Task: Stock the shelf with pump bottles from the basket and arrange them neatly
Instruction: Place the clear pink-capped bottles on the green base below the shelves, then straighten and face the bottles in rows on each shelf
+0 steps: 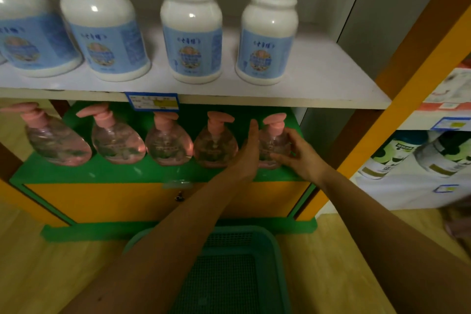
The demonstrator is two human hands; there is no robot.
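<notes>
Rightmost pink pump bottle (274,145), upright on the green shelf (127,173). The left hand (248,153) is laid flat against its left side, fingers (253,132) straight and together. Its right side is gripped by the curled fingers of the right hand (303,155). Four matching bottles (167,143) are ranged beyond the left fingers. The teal basket (277,250) is seen beneath the forearms.

Pink pump bottles (167,140), green shelf (102,171), teal mesh basket (229,275).
</notes>
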